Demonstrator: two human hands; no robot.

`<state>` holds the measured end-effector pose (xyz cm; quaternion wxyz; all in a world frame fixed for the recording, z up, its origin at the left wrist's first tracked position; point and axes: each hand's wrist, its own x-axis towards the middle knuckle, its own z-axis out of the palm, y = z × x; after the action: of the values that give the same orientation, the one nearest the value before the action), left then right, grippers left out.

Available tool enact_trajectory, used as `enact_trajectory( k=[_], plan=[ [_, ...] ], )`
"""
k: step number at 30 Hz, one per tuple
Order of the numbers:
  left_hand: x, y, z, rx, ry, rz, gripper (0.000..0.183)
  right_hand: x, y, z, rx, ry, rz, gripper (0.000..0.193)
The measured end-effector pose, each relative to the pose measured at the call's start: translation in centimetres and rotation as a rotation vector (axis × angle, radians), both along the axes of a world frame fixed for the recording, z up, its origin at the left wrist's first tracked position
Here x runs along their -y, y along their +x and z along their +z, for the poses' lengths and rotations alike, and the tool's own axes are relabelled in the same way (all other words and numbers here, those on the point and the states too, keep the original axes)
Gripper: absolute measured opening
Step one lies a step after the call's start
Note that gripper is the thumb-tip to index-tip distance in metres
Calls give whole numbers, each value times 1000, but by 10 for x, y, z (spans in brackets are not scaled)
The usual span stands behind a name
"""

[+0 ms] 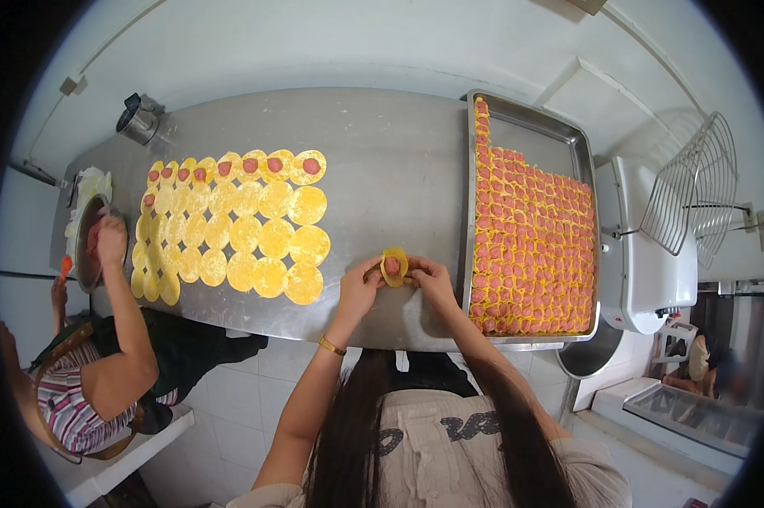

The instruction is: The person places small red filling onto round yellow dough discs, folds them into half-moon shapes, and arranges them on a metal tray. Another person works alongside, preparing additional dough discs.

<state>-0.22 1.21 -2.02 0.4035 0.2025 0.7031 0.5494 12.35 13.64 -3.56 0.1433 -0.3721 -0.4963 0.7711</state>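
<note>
Between my two hands, just above the near edge of the steel table [382, 169], is a round yellow dumpling wrapper [394, 279] with a lump of pink meat filling [391, 266] on it. My left hand [361, 286] pinches its left side, and my right hand [431, 281] pinches its right side. To the left, rows of flat yellow wrappers [275, 238] lie on the table; those along the far row carry pink filling. On my right stands a large metal tray [537, 113] with many open-topped yellow dumplings [530, 245] packed in close rows.
At the left, a co-worker's hand [111, 240] reaches into a metal bowl [86, 254] of pink filling; their other hand holds a red-handled tool [65, 267]. A metal cup [138, 124] stands at the far left corner. Beyond the tray are a white machine [653, 245] and a wire guard [691, 190].
</note>
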Motion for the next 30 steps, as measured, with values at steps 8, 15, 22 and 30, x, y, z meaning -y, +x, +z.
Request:
enact_trajectory(
  k=[8, 15, 22, 30],
  plan=[
    [-6, 1, 12, 257, 116, 115, 18, 7, -1, 22, 10, 67, -75, 22],
    [-7, 4, 17, 401, 253, 150, 16, 12, -1, 39, -130, 94, -143, 17],
    [-4, 14, 33, 443, 402, 166, 18, -4, 7, 37, 83, 234, -56, 26],
    [-3, 17, 14, -516, 145, -58, 9, -1, 21, 44, 48, 291, 100, 30]
  ],
)
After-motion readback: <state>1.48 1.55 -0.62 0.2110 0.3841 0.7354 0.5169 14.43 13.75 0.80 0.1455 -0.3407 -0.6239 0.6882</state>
